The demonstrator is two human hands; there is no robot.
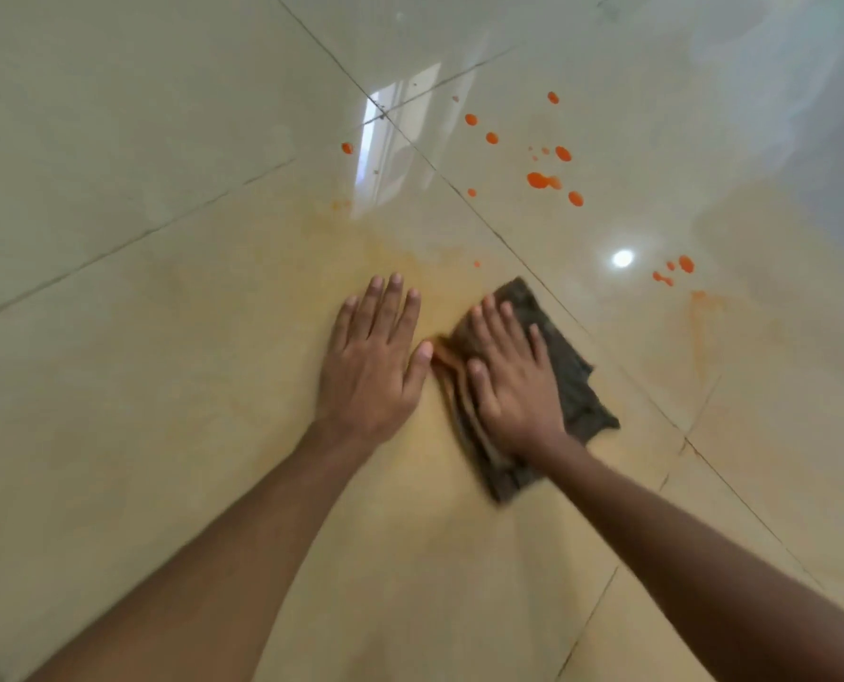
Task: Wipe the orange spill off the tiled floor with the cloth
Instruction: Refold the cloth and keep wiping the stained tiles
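Cream-coloured tiles are lying under both hands, as two bare forearms are reaching in from the lower corners of the view and converging toward the middle, wrists low and palms facing down. The tiled floor (164, 337) is glossy and crossed by dark grout lines (503, 238), and it is mirroring a tall bright window shape (390, 140) and a small round lamp glare (622, 258). The orange spill (538, 180) is sitting as scattered round drops well ahead of the hands, with a few more drops (675, 270) off to the right and a pale orange streak (700, 317) running down below them. A faint orange haze (410, 258) is tinting the tile just beyond the fingertips. The left hand (375, 356) is resting flat on bare tile, fingers straight and close together, thumb angled out toward the cloth's near edge, gripping nothing. The right hand (513, 381) is pressing flat on the cloth (577, 386), fingers extended and slightly spread rather than curled round it. That dark grey-brown cloth is lying crumpled on the floor just right of the left hand, sticking out beyond the right hand's fingertips, along its outer side and under the wrist; its left edge is looking blurred and orange-stained.
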